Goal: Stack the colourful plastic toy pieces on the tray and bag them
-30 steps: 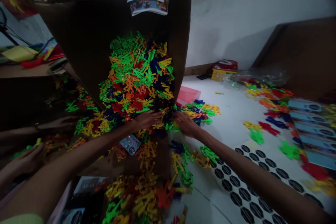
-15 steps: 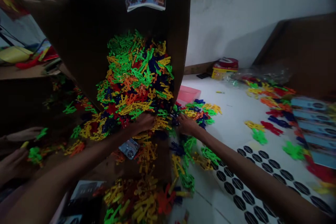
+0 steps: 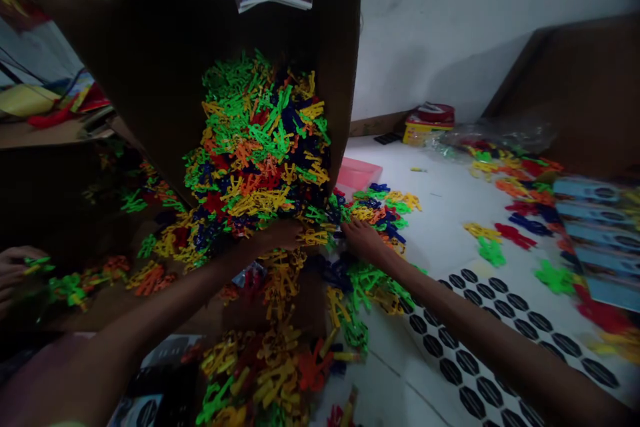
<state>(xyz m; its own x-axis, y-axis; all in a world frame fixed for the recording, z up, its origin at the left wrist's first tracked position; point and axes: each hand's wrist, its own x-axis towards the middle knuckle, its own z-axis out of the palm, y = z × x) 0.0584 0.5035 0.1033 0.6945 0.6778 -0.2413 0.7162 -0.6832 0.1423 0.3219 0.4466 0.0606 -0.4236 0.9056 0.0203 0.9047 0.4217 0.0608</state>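
Far left, at the frame edge, a co-worker's hand (image 3: 9, 273) curls around a small green plastic piece, fingers partly cut off by the frame. Just right of it, loose orange, green and yellow toy pieces (image 3: 150, 279) lie on dark cardboard.

Left of centre, the person's left arm enters from the lower left. The left hand (image 3: 277, 235) lies palm down on the lower edge of the heap, fingers extended toward the right; no grip visible.

Centre: a heap of interlocking plastic toy pieces (image 3: 260, 147), green, yellow, orange, red and navy, lies against a tilted brown cardboard carton (image 3: 200, 60). Long axis runs from the far top of the carton down to the hands, so the heap lies ahead of both hands, its foot between them. The left hand is on it; the right stands just off its lower right corner. A second yellow-orange pile (image 3: 265, 373) lies below, nearer the person.

Right of centre, the right hand (image 3: 364, 240) is low, fingers together and extended, touching scattered pieces; nothing visibly held. Behind it, a pink flat tray (image 3: 356, 175).

Far right: a white sheet with black honeycomb print (image 3: 475, 363), then blue printed cards (image 3: 597, 233) among further pieces.
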